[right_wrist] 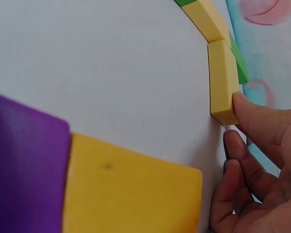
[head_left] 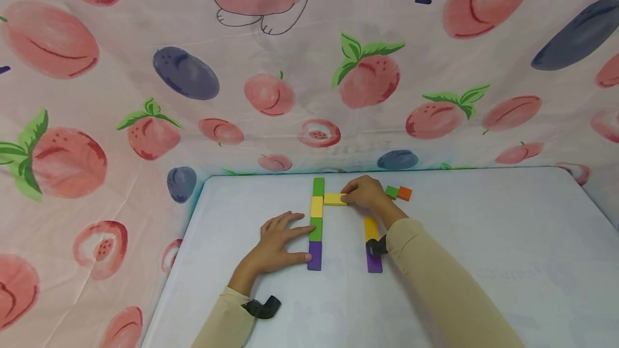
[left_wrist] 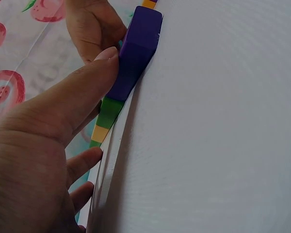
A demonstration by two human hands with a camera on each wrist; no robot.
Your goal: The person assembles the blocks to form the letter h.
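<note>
A straight column of blocks lies on the white table: purple (head_left: 315, 258), green (head_left: 316, 232), yellow (head_left: 316, 207) and another green (head_left: 318, 186) at the far end. My left hand (head_left: 275, 246) rests along its left side, thumb at the purple block and index finger at the nearer green one, fingers spread. My right hand (head_left: 366, 193) pinches the free end of a second yellow block (right_wrist: 222, 80). This block lies crosswise, its other end against the column's yellow block. Part of its far side is hidden by the fingers.
Right of the column lie an orange-yellow block (head_left: 371, 227) and a purple block (head_left: 374, 264), end to end, partly under the right wrist. Small green (head_left: 392, 191) and orange (head_left: 405, 193) blocks sit beyond the right hand. A fruit-patterned cloth (head_left: 271, 138) hangs behind the table (head_left: 508, 240).
</note>
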